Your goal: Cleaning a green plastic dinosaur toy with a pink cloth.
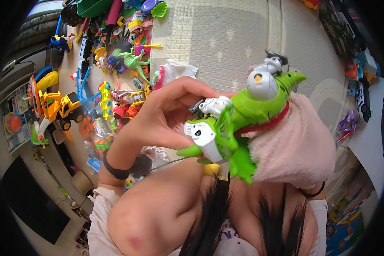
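Note:
A green and white toy robot dinosaur (259, 108) is held up in front of me, its head pointing towards the lower left. My left hand (166, 112) grips it near the head and a grey-and-white foreleg, thumb below and fingers above. A pink fluffy cloth (294, 147) lies against the toy's red-edged underside and covers my right hand, so those fingers are hidden. The toy's tail points to the upper right, and a white leg with a grey foot sticks up from its body.
Many small plastic toys lie at the left, among them a green dinosaur figure (134, 60) and a yellow toy excavator (60, 107). A crumpled white bag (179, 70) rests on the patterned mat (217, 35). Toy vehicles, including a white toy car (363, 100), stand at the right.

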A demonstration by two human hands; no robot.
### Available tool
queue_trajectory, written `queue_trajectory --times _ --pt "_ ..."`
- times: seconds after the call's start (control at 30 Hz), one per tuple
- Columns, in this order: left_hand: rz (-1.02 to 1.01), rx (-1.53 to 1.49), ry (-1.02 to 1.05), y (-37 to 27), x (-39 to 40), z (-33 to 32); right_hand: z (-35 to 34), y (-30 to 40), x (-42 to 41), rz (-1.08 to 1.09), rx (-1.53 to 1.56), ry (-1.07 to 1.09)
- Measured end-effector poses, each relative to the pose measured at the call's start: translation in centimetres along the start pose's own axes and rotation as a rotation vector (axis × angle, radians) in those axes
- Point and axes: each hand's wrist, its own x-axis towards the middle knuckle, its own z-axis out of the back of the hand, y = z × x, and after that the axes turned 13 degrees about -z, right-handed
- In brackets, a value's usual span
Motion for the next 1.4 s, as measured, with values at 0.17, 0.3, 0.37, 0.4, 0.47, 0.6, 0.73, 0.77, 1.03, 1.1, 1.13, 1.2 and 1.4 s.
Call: queue_trajectory --times 0.17,0.3,0.37,0.4,0.47,0.6,0.73,0.77,1.03,1.1,1.13,1.2,1.4 --pt "-0.029 0.152 -0.093 -0.6 -0.2 -0.2 0.0 2.5 2.4 0.462 -1.003 -0.157" --pt "0.104 0.415 -0.2 -1.0 0.5 -1.7 -0.3 1.4 2.3 0.315 -1.016 -0.349" --pt "0.108 0.524 -0.243 -0.9 0.8 -1.9 -0.3 1.8 2.4 0.247 -0.92 -0.356" --pt "0.117 0.558 -0.258 -0.8 0.7 -1.7 -0.3 1.5 2.9 0.226 -1.067 -0.344" --pt "0.13 0.57 -0.261 -1.1 0.7 -1.8 -0.1 0.8 3.6 0.21 -1.216 -0.324" --pt "0.168 0.586 -0.221 -1.0 0.9 -2.3 1.3 -4.2 2.9 0.201 -0.438 -0.21" --pt "0.131 0.55 -0.217 -0.3 0.8 -2.1 1.4 -8.1 3.5 -0.139 -0.133 -0.156" --pt "0.131 0.582 -0.204 -0.1 0.7 -2.0 1.6 -7.7 3.7 -0.142 -0.136 -0.16" --pt "0.29 0.675 -0.209 -1.1 1.2 -2.0 1.2 -0.1 5.0 0.18 -1.029 -0.288" --pt "0.174 0.883 -0.153 -1.3 1.6 -2.0 1.1 -0.2 5.1 0.219 -1.03 -0.356" --pt "0.147 0.961 -0.145 -1.2 1.8 -2.2 1.1 -0.2 5.3 0.26 -1.026 -0.422" --pt "0.099 1.089 -0.104 -1.0 1.9 -2.1 0.5 0.2 6.0 0.169 -1.057 -0.427" --pt "0.029 1.405 0.028 -0.6 2.7 -2.4 1.6 -1.1 8.3 0.539 -1.24 -0.268"
